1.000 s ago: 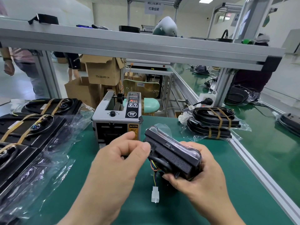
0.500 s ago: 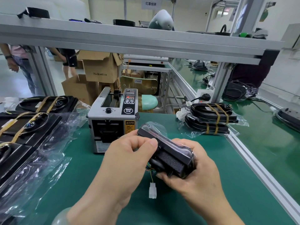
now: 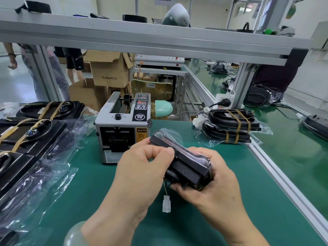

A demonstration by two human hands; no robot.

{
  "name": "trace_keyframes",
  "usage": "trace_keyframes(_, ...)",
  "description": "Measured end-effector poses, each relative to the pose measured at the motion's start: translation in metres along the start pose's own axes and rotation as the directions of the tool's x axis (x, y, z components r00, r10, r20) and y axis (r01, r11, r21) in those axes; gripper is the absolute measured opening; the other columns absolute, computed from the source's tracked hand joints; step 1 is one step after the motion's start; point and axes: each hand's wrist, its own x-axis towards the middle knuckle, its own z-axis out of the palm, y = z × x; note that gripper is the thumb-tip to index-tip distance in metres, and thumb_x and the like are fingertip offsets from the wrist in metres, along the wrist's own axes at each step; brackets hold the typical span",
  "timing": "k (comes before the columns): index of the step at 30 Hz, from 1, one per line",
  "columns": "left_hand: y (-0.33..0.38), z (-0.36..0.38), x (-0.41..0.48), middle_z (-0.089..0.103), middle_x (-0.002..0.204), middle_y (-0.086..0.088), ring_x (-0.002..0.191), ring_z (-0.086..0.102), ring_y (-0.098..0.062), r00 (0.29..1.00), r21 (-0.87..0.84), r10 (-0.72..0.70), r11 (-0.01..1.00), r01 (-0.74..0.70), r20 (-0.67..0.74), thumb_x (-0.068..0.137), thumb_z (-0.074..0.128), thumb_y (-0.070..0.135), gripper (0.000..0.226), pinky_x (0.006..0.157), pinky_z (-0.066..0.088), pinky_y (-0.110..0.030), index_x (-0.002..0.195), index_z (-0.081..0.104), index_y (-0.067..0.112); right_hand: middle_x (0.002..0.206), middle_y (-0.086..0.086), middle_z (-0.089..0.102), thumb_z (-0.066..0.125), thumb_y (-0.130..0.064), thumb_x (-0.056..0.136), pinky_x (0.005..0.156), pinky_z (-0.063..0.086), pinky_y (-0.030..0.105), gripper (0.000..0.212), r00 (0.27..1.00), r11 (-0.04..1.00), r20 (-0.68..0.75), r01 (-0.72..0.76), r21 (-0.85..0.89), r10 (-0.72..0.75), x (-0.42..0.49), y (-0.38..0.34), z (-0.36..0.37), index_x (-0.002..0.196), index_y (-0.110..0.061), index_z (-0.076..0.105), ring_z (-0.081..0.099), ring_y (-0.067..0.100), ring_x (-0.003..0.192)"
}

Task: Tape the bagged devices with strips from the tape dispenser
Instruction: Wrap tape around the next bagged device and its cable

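While the device (image 3: 188, 170) hangs over the table (image 3: 88, 183) just in front of the dispenser (image 3: 122, 132), left hand (image 3: 142, 176) pinching its end and right hand (image 3: 213, 190) curled under it, that dangling connector (image 3: 166, 204) looks likely to snag or get taped down crooked, since nobody's tucked it in.

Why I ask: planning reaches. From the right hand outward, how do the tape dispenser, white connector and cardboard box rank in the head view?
From the right hand, which grips the device:
1. White connector, just to its left, below the device.
2. Tape dispenser, farther back on the left.
3. Cardboard box, beyond the table, behind the dispenser.
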Motion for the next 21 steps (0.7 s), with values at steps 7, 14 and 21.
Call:
trace_keyframes(7, 0.0, 0.003, -0.001, 0.069, 0.109, 0.003, 0.085, 0.047, 0.033, 0.999, 0.09, 0.036, 0.995, -0.033, -0.03, 0.082, 0.067, 0.013, 0.032, 0.064, 0.028, 0.009, 0.05, 0.07, 0.015, 0.102, -0.025, 0.066, 0.086, -0.019, 0.052, 0.073, 0.046, 0.006, 0.066, 1.0, 0.999, -0.01, 0.015, -0.04, -0.016, 0.0, -0.002, 0.0, 0.105, -0.043, 0.055, 0.065, -0.002, 0.089)
trace_keyframes(14, -0.008, 0.007, 0.0, 0.071, 0.101, 0.005, 0.092, 0.043, 0.034, 0.991, 0.183, 0.092, 0.98, -0.073, -0.095, 0.073, 0.063, 0.032, 0.022, 0.071, 0.029, 0.008, 0.055, 0.071, 0.023, 0.102, -0.026, 0.065, 0.086, -0.021, 0.052, 0.074, 0.046, 0.006, 0.066, 0.999, 0.999, -0.03, 0.009, -0.052, -0.01, -0.002, -0.001, 0.001, 0.106, -0.041, 0.055, 0.065, -0.002, 0.09)
trace_keyframes(21, -0.011, 0.009, 0.001, 0.07, 0.102, 0.012, 0.093, 0.052, 0.025, 0.988, 0.137, 0.086, 0.988, -0.068, -0.131, 0.074, 0.067, 0.031, 0.018, 0.08, 0.039, -0.001, 0.058, 0.071, 0.023, 0.101, -0.024, 0.067, 0.086, -0.02, 0.052, 0.074, 0.047, 0.008, 0.066, 1.0, 0.999, -0.028, 0.003, -0.033, -0.004, -0.001, -0.001, 0.001, 0.106, -0.043, 0.055, 0.066, 0.001, 0.088)
